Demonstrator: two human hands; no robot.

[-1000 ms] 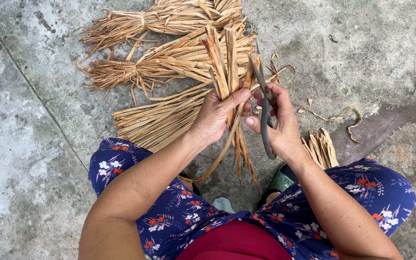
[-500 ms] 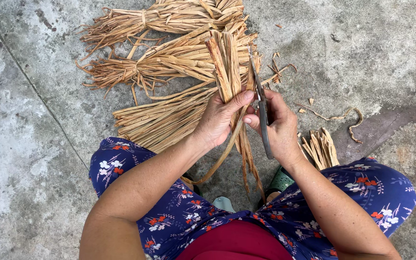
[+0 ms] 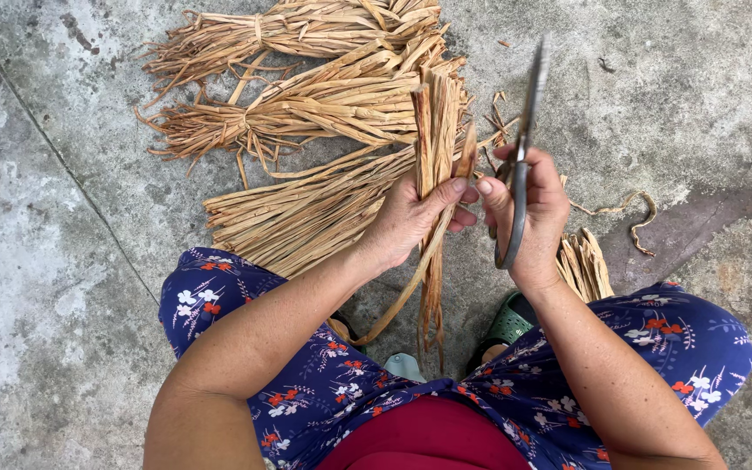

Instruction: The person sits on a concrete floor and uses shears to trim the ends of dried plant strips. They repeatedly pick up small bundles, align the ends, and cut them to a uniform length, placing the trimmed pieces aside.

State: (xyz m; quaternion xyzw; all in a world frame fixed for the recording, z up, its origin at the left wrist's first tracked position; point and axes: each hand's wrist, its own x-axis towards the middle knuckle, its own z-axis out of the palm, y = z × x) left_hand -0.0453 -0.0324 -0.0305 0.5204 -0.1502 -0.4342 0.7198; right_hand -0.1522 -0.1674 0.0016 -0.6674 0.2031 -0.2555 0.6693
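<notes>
- Dried tan leaf strips (image 3: pixel 435 130) stood gripped in her left hand (image 3: pixel 411 218), fingers closed round a small upright bunch whose loose ends hung down between her knees.
- Her right hand (image 3: pixel 528 213) was wrapped round the handles of dark metal scissors (image 3: pixel 522 148); the blades pointed up and looked nearly closed, just beside the bunch's top.
- Three tied bundles (image 3: pixel 306 104) lay on the concrete ground (image 3: pixel 63 261) beyond her hands, which I took for finished work.
- A short stack of strips (image 3: pixel 585 265) rested by her right knee, and a curled scrap (image 3: pixel 633 213) lay near it; whether that stack was trimmed I couldn't tell.
- No packages, labels or signs were anywhere about, only her blue flowered trousers (image 3: pixel 689 348) and a green sandal (image 3: pixel 508 324).
</notes>
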